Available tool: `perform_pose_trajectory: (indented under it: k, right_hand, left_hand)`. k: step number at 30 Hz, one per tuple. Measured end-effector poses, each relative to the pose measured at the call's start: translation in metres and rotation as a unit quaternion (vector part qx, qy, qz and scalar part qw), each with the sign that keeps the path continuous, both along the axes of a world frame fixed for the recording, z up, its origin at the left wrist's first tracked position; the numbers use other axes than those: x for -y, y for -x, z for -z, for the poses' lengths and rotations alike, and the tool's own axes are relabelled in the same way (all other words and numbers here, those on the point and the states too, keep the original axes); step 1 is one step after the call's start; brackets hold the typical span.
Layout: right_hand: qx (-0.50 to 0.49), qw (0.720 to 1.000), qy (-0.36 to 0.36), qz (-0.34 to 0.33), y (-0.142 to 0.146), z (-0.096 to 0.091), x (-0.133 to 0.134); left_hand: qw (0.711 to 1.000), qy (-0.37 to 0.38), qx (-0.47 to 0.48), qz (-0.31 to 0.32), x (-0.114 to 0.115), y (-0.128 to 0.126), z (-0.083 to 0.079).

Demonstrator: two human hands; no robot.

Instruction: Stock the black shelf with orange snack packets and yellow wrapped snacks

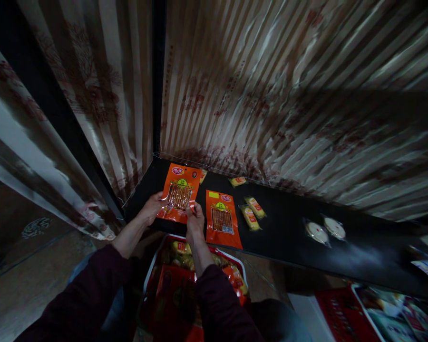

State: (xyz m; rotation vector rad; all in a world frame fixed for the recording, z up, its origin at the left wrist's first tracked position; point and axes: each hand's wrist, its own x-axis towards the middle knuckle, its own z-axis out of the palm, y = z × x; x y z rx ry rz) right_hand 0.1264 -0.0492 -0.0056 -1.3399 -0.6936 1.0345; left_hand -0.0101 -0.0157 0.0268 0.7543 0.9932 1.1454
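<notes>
An orange snack packet (180, 190) with a clear window showing brown sticks is held between my two hands above the left end of the black shelf (281, 242). My left hand (154, 208) pinches its lower left edge, and my right hand (195, 219) grips the lower right corner. Just right of it, a second orange packet (224, 221) lies flat on the shelf. Below my forearms stands a basket (149, 275) with a white rim, filled with more orange packets and small yellow wrapped snacks.
Several small yellow wrapped snacks (250, 217) lie mid-shelf. Farther right are two round white wrapped pieces (317, 232). A red crate (338, 308) of packaged goods stands at lower right. Patterned curtain sheeting (257, 95) and a dark post (157, 71) enclose the back and left.
</notes>
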Motion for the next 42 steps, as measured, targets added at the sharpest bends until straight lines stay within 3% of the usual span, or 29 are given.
perform_pose_trajectory:
  k: [9,16,26,33,42]
  right_hand:
    - [-0.022,1.0,0.007,-0.017,0.003,0.004,-0.013]
    - [-0.01,0.999,0.018,-0.025,0.004,0.006,-0.02]
    - [0.002,1.0,0.003,-0.023,0.013,0.007,-0.052]
    - [0.026,0.999,-0.024,-0.033,0.027,0.003,-0.085]
    - [0.088,0.995,-0.031,-0.029,0.04,0.012,-0.117]
  left_hand:
    - [0.989,-0.006,-0.117,-0.091,-0.019,0.001,0.007]
    - [0.985,0.013,-0.143,-0.1,-0.03,0.0,0.009]
    - [0.984,0.012,-0.074,-0.159,-0.041,0.013,0.012]
    - [0.967,-0.024,-0.073,-0.244,-0.055,0.013,0.02]
    - [0.95,0.006,-0.047,-0.31,-0.064,0.011,0.026]
